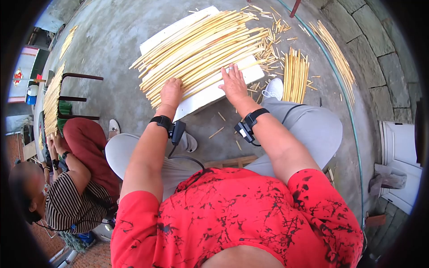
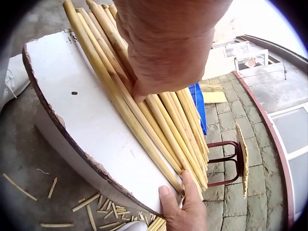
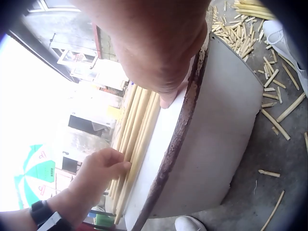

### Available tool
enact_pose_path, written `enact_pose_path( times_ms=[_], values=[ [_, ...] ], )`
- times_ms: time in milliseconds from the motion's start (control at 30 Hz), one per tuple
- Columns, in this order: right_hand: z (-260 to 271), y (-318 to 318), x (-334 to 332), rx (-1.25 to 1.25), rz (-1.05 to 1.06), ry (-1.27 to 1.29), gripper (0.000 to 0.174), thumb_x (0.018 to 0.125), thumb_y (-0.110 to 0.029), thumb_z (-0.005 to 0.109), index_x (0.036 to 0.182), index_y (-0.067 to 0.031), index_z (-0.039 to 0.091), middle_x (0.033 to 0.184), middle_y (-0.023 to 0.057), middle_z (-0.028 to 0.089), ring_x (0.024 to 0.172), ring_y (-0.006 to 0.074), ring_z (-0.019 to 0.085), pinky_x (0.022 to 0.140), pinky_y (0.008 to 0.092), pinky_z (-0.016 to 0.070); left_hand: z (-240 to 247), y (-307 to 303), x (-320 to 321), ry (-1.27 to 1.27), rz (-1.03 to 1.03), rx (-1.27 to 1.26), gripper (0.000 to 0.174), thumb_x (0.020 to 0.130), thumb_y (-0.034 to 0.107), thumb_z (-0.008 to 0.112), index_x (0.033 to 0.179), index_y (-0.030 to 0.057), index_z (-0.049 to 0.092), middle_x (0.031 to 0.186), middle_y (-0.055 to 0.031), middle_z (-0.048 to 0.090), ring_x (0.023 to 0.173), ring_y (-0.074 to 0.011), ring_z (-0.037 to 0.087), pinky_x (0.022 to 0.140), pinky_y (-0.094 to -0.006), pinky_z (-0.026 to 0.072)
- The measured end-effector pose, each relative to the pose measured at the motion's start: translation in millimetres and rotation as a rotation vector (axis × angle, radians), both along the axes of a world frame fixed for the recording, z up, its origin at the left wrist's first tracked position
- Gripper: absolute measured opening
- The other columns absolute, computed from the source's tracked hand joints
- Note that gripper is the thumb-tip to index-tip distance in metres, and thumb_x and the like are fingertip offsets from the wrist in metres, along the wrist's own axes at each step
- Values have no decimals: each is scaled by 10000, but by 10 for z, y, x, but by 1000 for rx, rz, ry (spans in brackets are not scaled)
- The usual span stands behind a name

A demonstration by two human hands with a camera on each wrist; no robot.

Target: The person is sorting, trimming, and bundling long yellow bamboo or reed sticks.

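Smooth, slender yellow sticks [image 1: 201, 62] are lying across a chipped-edged white board [image 1: 201, 99], overhanging its left edge. Left hand [image 1: 171, 93] is pinching sticks beside the near-left corner; right hand [image 1: 234, 85], spread, is touching stick ends toward the right corner.

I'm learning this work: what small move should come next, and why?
Perhaps nudge the stalks more even with the right hand: their ends are staggered, and that hand lies near their right ends while the left hand rests on them.
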State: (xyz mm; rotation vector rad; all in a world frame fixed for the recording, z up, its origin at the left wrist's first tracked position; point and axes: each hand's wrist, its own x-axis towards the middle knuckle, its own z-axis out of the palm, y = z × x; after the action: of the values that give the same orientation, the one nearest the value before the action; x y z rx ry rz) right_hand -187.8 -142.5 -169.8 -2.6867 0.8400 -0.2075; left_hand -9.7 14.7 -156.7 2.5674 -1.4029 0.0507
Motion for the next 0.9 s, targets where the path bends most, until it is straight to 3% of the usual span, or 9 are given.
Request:
enact_pose_path(
  times_ms=[167, 433, 633, 900],
  values=[
    [7, -5, 16, 28, -16, -28, 657, 777, -287, 627, 1318, -59, 333, 1387, 209, 275, 1331, 326, 159, 1084, 398, 147, 11, 9, 7, 66, 50, -10, 121, 683, 166, 664, 744, 96, 585, 802, -73, 575, 833, -277, 556, 701, -391, 457],
    [5, -6, 12, 13, -17, -55, 670, 752, -269, 655, 1297, -34, 346, 1365, 222, 297, 1320, 338, 182, 1079, 402, 163, 33, 12, 7, 104, 134, -94, 111, 758, 194, 600, 807, 100, 633, 854, -85, 603, 832, -294, 562, 701, -402, 455],
    [11, -2, 18, 21, -20, -71, 656, 746, -261, 661, 1280, -27, 359, 1360, 226, 300, 1316, 343, 188, 1074, 409, 176, 33, -29, 13, 69, 138, -81, 113, 756, 179, 602, 842, 118, 642, 863, -63, 601, 876, -276, 543, 756, -382, 452],
    [-4, 9, 19, 1, -22, -79, 648, 746, -254, 662, 1274, -27, 363, 1347, 224, 315, 1307, 348, 205, 1069, 413, 189, 8, -103, 31, 4, 106, -27, 153, 701, 179, 668, 812, 96, 603, 832, -80, 598, 841, -281, 550, 727, -389, 453]
  ],
)
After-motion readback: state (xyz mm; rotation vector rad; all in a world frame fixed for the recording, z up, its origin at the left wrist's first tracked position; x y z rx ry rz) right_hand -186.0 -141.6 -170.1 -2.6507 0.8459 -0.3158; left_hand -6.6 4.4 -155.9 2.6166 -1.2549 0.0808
